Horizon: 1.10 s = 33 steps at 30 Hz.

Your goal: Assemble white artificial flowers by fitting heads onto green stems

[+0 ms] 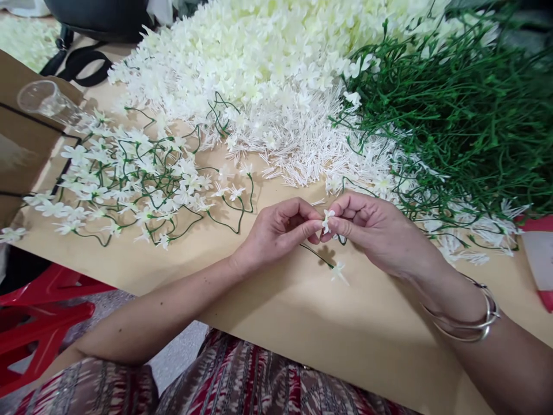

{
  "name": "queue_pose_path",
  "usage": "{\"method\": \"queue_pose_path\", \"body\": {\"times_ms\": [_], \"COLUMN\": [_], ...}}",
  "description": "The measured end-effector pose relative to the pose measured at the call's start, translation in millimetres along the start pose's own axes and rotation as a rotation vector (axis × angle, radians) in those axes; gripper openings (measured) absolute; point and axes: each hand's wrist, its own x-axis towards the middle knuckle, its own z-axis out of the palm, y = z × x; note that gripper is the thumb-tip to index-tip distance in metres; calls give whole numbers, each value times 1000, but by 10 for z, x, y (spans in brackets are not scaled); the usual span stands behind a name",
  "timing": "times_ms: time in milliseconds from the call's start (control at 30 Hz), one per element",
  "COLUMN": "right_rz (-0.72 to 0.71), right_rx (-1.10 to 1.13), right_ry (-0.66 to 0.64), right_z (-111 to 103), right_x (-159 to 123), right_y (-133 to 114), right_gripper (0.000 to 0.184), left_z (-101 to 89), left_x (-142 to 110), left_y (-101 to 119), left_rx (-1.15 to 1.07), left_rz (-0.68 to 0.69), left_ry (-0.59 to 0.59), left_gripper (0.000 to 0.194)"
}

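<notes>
My left hand (pixel 287 227) and my right hand (pixel 367 227) meet over the front of the table, fingertips pinched close together. Between them is a small white artificial flower (pixel 328 219), gripped by thumb and finger on each side. A green stem runs down from the fingers, and a white flower head (pixel 340 272) hangs at its lower end; which hand holds that stem is hard to tell. Left of my hands lies a loose heap of white flowers on green wire stems (pixel 142 178). Behind my hands spread many thin white stamen-like sticks (pixel 298 150).
A large mound of white petals (pixel 259 52) covers the back. Green plastic stems (pixel 466 115) are piled at the right. A clear plastic cup (pixel 52 104) lies tipped at the left beside a cardboard box (pixel 21 132). A red stool (pixel 47 311) stands below the table's left edge.
</notes>
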Motion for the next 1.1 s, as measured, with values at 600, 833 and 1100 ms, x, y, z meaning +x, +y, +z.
{"method": "queue_pose_path", "body": {"times_ms": [600,833,1100], "right_rz": [-46,-24,-44], "right_rx": [-18,-62,-76], "right_ry": [67,46,37], "right_z": [-9,43,47], "right_x": [-26,-27,2], "right_y": [53,59,26], "right_gripper": [33,36,38], "left_z": [27,-21,-39], "left_x": [-10,-30,-24], "left_y": [-36,-15,19], "left_rx": [-7,64,-31], "left_rz": [32,-5,-35], "left_ry": [30,6,-15], "left_gripper": [35,44,40]}}
